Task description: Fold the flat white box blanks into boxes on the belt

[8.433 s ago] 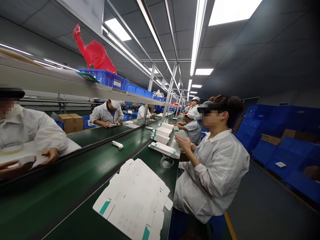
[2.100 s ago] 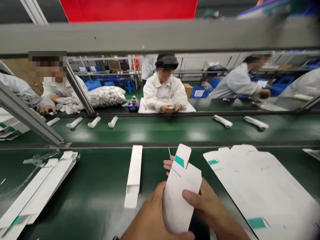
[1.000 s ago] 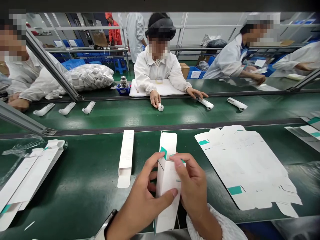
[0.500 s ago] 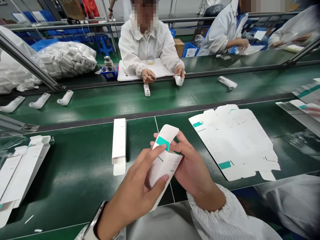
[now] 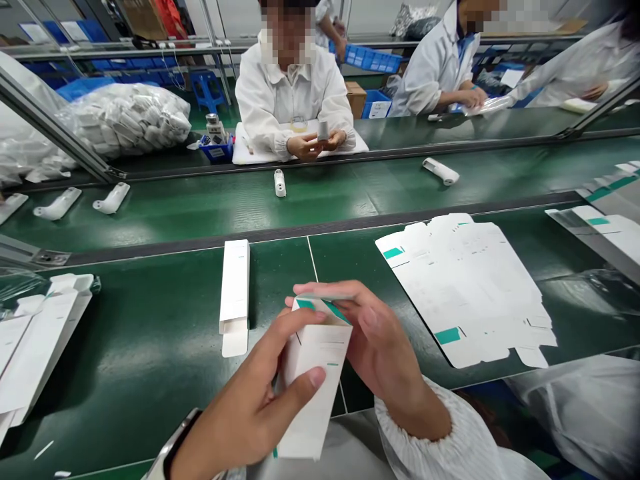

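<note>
A white folding carton [image 5: 320,353] with green printed patches stands tilted between my hands at the front of the bench. My left hand [image 5: 260,393] is wrapped around its left side, thumb on the near face and index finger at the top edge. My right hand [image 5: 385,353] is at the carton's top right, its fingers behind and over the bent top flap; part of that flap is hidden by the fingers. Left of my hands, an erected white carton [image 5: 235,283] lies with its end flap towards me. Flat carton blanks [image 5: 470,287] lie to the right.
Folded cartons [image 5: 43,347] are piled at the left. Beyond the bench runs a green conveyor belt [image 5: 200,207] with several white curved plastic parts [image 5: 113,198]. Across it a co-worker [image 5: 295,93] handles a part, with a bag of white parts [image 5: 135,120] nearby.
The carton has turned more upright, and its top flap has been bent down by my right hand. Parts on the belt have shifted left. The co-worker opposite has lifted a part with both hands.
</note>
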Tool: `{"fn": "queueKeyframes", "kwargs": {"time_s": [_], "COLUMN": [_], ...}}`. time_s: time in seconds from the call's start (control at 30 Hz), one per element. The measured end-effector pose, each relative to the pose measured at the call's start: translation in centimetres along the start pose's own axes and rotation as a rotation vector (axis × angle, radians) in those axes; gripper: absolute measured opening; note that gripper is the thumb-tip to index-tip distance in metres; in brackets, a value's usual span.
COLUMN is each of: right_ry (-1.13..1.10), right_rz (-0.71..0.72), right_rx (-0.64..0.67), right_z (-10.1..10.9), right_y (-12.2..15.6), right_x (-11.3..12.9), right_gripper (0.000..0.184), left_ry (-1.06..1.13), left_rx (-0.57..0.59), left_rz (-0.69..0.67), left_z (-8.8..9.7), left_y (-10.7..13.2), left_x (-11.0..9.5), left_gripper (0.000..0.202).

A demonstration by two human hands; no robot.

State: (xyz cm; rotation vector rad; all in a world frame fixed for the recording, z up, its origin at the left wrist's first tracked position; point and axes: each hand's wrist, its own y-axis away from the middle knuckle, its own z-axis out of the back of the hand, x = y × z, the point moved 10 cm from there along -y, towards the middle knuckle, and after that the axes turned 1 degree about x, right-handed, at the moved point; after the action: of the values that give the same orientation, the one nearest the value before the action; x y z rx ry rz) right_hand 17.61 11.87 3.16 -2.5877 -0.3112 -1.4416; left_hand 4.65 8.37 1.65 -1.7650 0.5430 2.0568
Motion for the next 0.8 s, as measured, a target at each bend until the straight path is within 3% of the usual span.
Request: {"fn": "queueKeyframes", "kwargs": {"time_s": [0.07, 0.2, 0.37, 0.5, 0.8], "right_ry": [0.097, 0.189, 0.384, 0.239, 0.153], "right_rz": [0.076, 0.053, 0.073, 0.055, -0.005], "right_rx": [0.033, 0.026, 0.034, -0.106, -0.04], "right_z": [-0.3, -0.2, -0.6, 0.5, 0.5], "right_y": [0.2, 0.1, -0.1, -0.2, -1.0], "right_x": [0.7, 0.5, 1.0, 1.2, 0.4], "right_gripper": [0.029, 0.003, 0.017, 0.013, 0.019], "left_ry": [0.129, 0.224, 0.231, 0.203, 0.301], "left_rx": [-0.024, -0.044, -0.021, 0.005, 0.004], "left_rz": [-0.085, -0.138, -0.111, -0.138, -0.105], "left_z": [0.0, 0.0, 0.1, 0.1, 0.0], "left_y": [0.5, 1.0, 0.7, 0.5, -0.1], "left_x": [-0.1, 0.1, -0.5, -1.2, -0.1], "left_gripper": [0.052, 0.054, 0.057, 0.061, 0.072]}}
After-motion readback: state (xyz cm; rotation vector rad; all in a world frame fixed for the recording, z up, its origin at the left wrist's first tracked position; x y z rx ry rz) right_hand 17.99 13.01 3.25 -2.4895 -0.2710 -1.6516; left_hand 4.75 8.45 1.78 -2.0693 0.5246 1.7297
